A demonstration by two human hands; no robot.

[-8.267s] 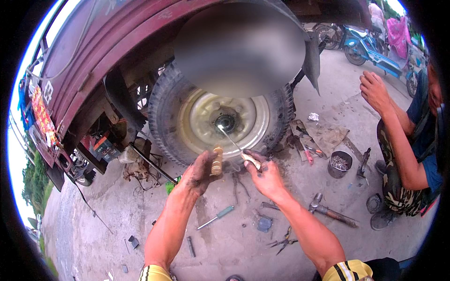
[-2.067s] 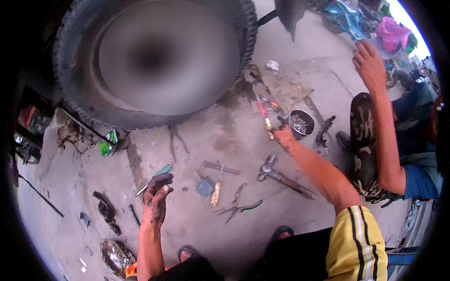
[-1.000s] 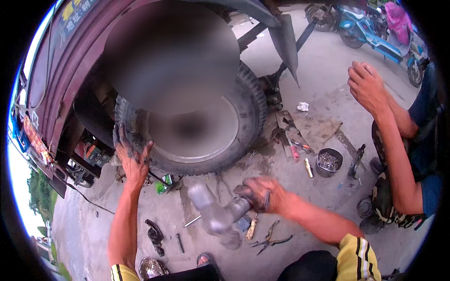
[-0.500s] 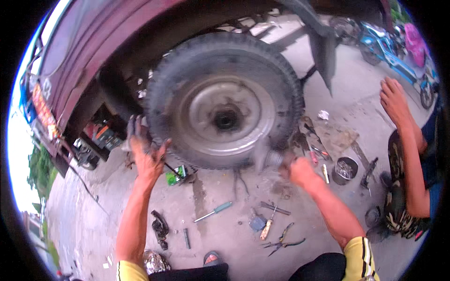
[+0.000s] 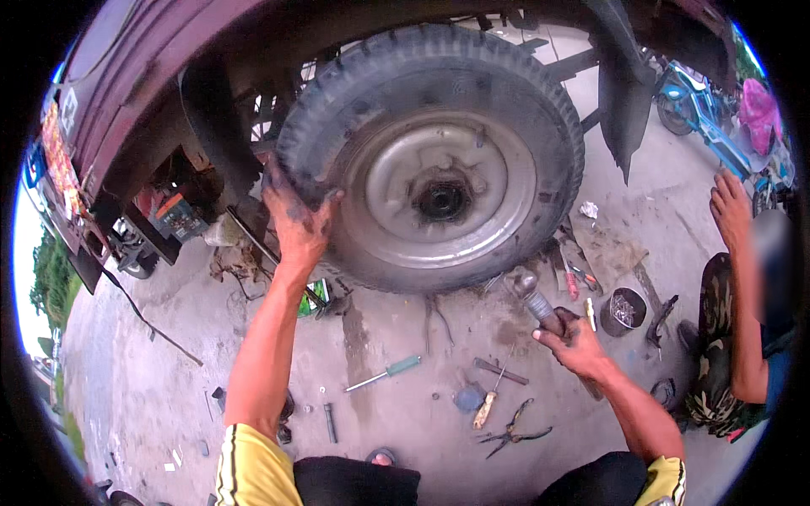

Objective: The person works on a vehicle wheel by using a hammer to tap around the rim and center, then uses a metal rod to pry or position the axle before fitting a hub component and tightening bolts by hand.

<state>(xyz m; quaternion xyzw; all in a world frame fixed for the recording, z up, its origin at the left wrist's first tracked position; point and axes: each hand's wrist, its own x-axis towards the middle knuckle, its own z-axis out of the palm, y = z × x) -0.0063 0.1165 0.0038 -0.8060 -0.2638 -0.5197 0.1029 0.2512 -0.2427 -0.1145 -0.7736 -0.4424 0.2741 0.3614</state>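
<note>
A large truck wheel stands in front of me, with a black treaded tyre (image 5: 337,126) and a silver-grey rim (image 5: 494,190) around a greasy hub (image 5: 440,201). Against the tyre's lower left side rests my left hand (image 5: 297,221), its blackened fingers spread. My right hand (image 5: 580,344) is closed round what looks like a ball-peen hammer (image 5: 535,302), gripped close to its metal head. That rounded head points up and left, just below the tyre's lower right edge. Part of the hammer is hidden by my palm and fingers.
A screwdriver (image 5: 384,374), pliers (image 5: 513,432) and a light-handled tool (image 5: 487,405) lie on the concrete. A can of metal pieces (image 5: 623,312) stands at right, near another person's hand (image 5: 731,205). The maroon vehicle body (image 5: 126,101) overhangs at upper left.
My right hand, blurred near the tyre's lower edge before, now sits lower and to the right with the hammer. My left hand has shifted up and right along the tyre. The view has shifted slightly.
</note>
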